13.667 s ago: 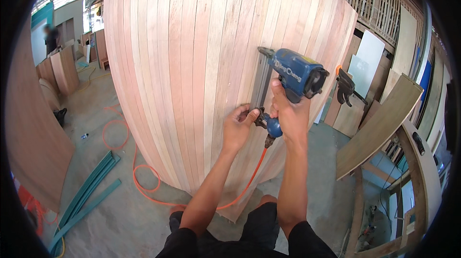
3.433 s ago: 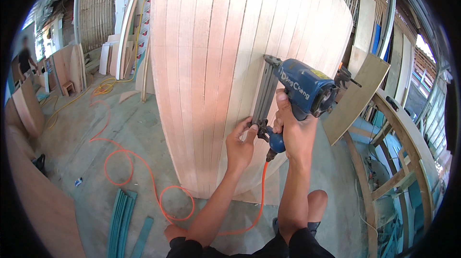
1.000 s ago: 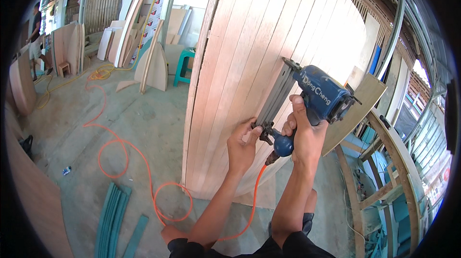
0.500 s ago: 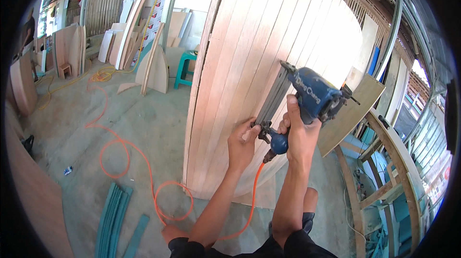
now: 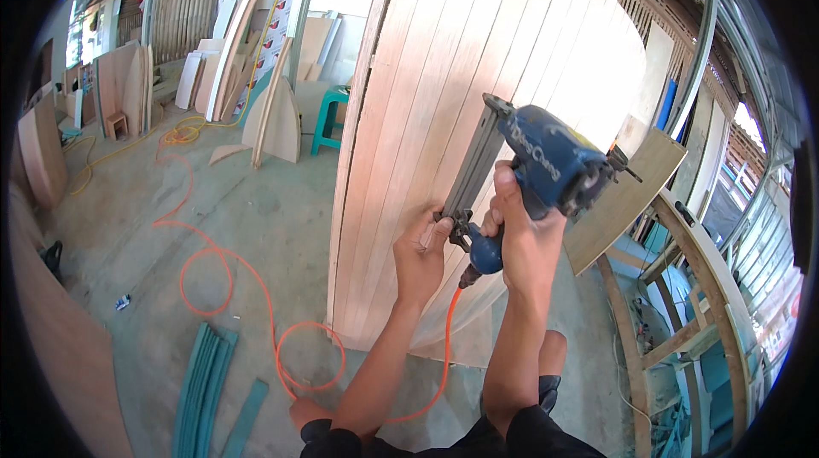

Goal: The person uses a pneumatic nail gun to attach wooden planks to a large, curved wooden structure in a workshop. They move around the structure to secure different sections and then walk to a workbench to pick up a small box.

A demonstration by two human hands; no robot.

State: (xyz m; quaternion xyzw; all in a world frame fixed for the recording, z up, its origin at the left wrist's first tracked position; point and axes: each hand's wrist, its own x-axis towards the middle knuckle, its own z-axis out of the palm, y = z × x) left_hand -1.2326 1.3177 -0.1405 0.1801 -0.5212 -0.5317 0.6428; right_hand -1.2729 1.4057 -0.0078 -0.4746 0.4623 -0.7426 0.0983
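Observation:
A blue air nail gun (image 5: 543, 159) with a long grey magazine is held in front of a large panel of pale wooden strips (image 5: 409, 134). My right hand (image 5: 527, 245) is wrapped round its handle, thumb toward the body. At the magazine's lower end, by the black latch, the fingers of my left hand (image 5: 420, 262) are closed on it. An orange air hose (image 5: 448, 347) hangs from the fitting under the handle. Whether the gun's nose touches the panel I cannot tell.
The orange hose loops over the concrete floor at left. Teal strips (image 5: 201, 390) lie near my feet. A teal stool (image 5: 328, 121) stands beyond the panel's left edge. At right are a leaning board (image 5: 627, 202) and a wooden frame (image 5: 725, 321). Cut panels (image 5: 124, 83) stand far left.
The nail gun and both hands have shifted slightly to the left, with the gun's nose a little higher. Both hands keep their hold.

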